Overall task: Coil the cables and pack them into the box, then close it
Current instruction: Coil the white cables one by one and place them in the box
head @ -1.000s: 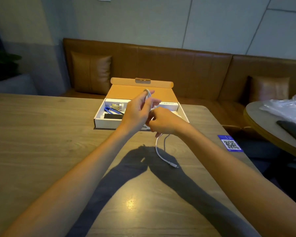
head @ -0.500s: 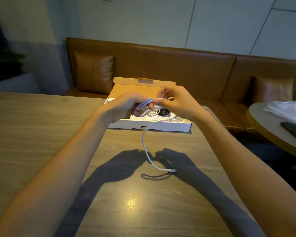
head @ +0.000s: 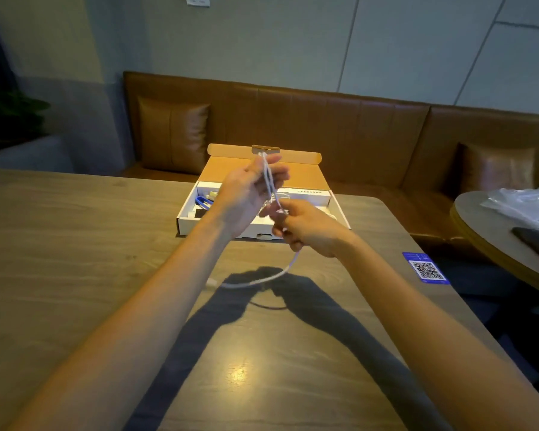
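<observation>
While you hold both hands up over the middle of the tabletop [head: 75,244], your left hand [head: 246,194] is the higher one. Its fingers and thumb curl round a few loops of the white cable [head: 265,174], and the top bend of those loops stands up past your fingertips, in front of the lid [head: 305,175]. Your right hand [head: 311,227] sits just below and beside it, nearly touching, with fingers curled and the cable pinched between thumb and forefinger.

From under your right hand the loose tail of the cable drops and sweeps left in a shallow curve above the tabletop, with its own thin shadow lying apart from it on the wood. The end of the tail is blurred, and I cannot tell whether it touches the surface.

Your box [head: 187,225] sits at the far edge of the tabletop, directly behind your hands. It is open, with the lid folded back toward the brown bench [head: 324,119]. At its left end you can see a blue looped item [head: 203,201] beside something dark; your hands hide the middle of the box.

A blue QR sticker [head: 426,269] lies flat at the right edge of the tabletop. Beyond that edge, a round table [head: 479,231] carries a clear plastic bag [head: 523,203].
</observation>
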